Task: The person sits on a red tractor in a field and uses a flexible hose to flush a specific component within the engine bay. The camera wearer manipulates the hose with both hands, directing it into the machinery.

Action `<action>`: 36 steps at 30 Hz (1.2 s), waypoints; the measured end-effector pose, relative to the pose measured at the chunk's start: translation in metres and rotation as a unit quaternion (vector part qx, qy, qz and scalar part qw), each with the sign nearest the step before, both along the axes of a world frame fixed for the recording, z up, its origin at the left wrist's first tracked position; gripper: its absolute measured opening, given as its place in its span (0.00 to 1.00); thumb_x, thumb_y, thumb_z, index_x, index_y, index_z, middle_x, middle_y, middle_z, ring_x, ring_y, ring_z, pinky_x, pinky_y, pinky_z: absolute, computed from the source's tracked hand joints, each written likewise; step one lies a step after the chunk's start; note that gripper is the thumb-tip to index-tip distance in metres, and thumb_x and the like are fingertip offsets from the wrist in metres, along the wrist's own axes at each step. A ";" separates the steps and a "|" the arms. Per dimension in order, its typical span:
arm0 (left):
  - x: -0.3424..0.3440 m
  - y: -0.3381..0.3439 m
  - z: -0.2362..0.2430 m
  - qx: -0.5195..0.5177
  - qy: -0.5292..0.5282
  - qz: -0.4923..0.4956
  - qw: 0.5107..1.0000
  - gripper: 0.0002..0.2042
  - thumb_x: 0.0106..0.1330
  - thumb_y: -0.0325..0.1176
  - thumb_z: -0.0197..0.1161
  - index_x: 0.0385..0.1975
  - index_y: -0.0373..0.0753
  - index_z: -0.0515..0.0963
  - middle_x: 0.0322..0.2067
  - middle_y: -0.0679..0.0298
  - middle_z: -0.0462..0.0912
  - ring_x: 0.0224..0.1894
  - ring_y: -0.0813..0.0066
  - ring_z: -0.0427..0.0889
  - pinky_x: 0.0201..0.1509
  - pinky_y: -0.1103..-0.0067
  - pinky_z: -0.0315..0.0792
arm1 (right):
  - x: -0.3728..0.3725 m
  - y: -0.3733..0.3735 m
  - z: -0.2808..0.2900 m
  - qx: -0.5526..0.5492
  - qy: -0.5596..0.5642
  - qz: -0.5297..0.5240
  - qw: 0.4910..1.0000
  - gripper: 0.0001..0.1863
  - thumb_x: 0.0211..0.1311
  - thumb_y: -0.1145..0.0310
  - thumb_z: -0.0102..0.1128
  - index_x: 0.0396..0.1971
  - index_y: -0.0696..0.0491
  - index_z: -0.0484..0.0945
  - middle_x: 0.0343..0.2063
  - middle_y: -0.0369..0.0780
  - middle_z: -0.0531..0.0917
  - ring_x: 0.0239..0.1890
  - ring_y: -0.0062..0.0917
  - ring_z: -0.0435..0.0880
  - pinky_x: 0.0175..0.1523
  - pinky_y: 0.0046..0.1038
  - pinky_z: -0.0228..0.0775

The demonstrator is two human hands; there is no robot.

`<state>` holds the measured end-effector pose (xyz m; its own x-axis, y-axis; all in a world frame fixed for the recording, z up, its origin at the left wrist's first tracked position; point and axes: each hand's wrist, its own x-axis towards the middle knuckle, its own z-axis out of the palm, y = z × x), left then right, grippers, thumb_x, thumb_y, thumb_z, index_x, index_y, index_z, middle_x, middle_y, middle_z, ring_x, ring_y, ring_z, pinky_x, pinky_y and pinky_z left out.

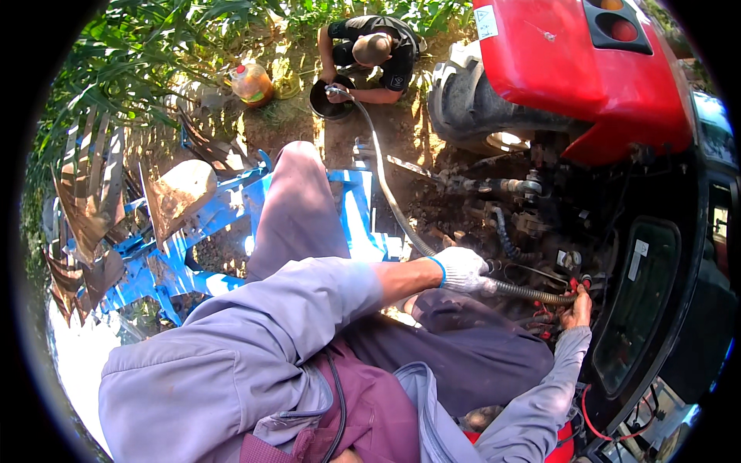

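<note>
Left hand (461, 270): gloved, forearm stretched right, clamped round hose (532, 292). Right hand (577, 310): bare, reaching far-right, fingers round hose near red caps (580, 285). Hose spans hands, continues to far bucket (317, 99).

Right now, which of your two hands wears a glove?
The left hand, in a white glove with a blue cuff edge; the right hand is bare.

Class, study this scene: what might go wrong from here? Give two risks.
The hose curves from the gloved left hand to the black bucket, where a co-worker's hand grips it; a tug might pull it away. The bare right hand, close beside red fittings, might get scraped.
</note>
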<state>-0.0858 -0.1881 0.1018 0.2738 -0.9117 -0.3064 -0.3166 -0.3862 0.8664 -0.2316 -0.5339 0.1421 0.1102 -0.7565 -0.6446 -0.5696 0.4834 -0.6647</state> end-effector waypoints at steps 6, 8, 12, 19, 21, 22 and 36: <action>0.000 0.006 0.001 0.008 0.004 -0.004 1.000 0.26 0.64 0.58 0.50 0.34 0.37 0.79 0.30 0.47 0.81 0.37 0.49 0.81 0.42 0.60 0.72 | 0.000 0.003 0.003 0.004 0.018 0.019 1.000 0.12 0.65 0.53 0.51 0.33 0.46 0.71 0.23 0.35 0.74 0.20 0.25 0.74 0.18 0.26 0.62; -0.001 0.006 -0.001 0.004 -0.005 -0.007 1.000 0.26 0.64 0.58 0.50 0.34 0.37 0.79 0.30 0.48 0.81 0.37 0.49 0.81 0.42 0.60 0.72 | 0.003 0.009 0.005 0.003 0.024 0.006 1.000 0.12 0.65 0.53 0.51 0.33 0.46 0.71 0.23 0.35 0.75 0.21 0.25 0.74 0.18 0.26 0.61; 0.002 -0.003 -0.001 0.007 -0.007 -0.017 1.000 0.27 0.64 0.58 0.49 0.36 0.37 0.79 0.32 0.48 0.81 0.39 0.50 0.81 0.43 0.61 0.72 | 0.001 0.012 0.009 -0.005 0.023 0.008 1.000 0.12 0.66 0.52 0.51 0.32 0.46 0.70 0.24 0.35 0.75 0.24 0.26 0.76 0.20 0.27 0.59; 0.000 0.000 -0.006 0.036 0.000 -0.022 0.999 0.29 0.65 0.61 0.47 0.36 0.38 0.80 0.33 0.49 0.81 0.40 0.50 0.80 0.44 0.62 0.72 | 0.007 0.014 0.010 -0.001 0.028 0.054 0.998 0.13 0.66 0.53 0.51 0.38 0.48 0.69 0.24 0.37 0.75 0.25 0.32 0.78 0.22 0.32 0.62; -0.002 -0.002 -0.008 0.037 0.003 -0.022 0.999 0.28 0.65 0.61 0.48 0.36 0.38 0.79 0.33 0.49 0.81 0.40 0.50 0.80 0.44 0.62 0.72 | 0.004 0.012 0.010 0.011 0.017 0.039 0.999 0.16 0.67 0.54 0.49 0.46 0.50 0.67 0.24 0.41 0.76 0.22 0.34 0.77 0.20 0.35 0.67; -0.003 -0.003 -0.008 0.037 -0.002 -0.024 0.999 0.28 0.64 0.60 0.49 0.38 0.39 0.79 0.34 0.49 0.81 0.40 0.50 0.80 0.44 0.63 0.72 | 0.002 0.012 0.010 0.005 0.020 0.030 0.999 0.16 0.67 0.55 0.49 0.45 0.50 0.66 0.24 0.41 0.76 0.22 0.34 0.77 0.19 0.36 0.67; 0.000 0.001 -0.009 0.052 0.029 -0.010 0.998 0.25 0.64 0.58 0.52 0.41 0.40 0.79 0.34 0.49 0.82 0.40 0.51 0.81 0.44 0.64 0.73 | 0.001 0.011 0.008 0.026 0.023 0.052 0.998 0.15 0.67 0.54 0.50 0.41 0.50 0.67 0.25 0.41 0.76 0.22 0.33 0.77 0.18 0.33 0.68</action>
<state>-0.0861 -0.1875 0.0930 0.2359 -0.8792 -0.4140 -0.2760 -0.4691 0.8389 -0.2303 -0.5226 0.1505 0.1560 -0.7081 -0.6887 -0.6475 0.4532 -0.6126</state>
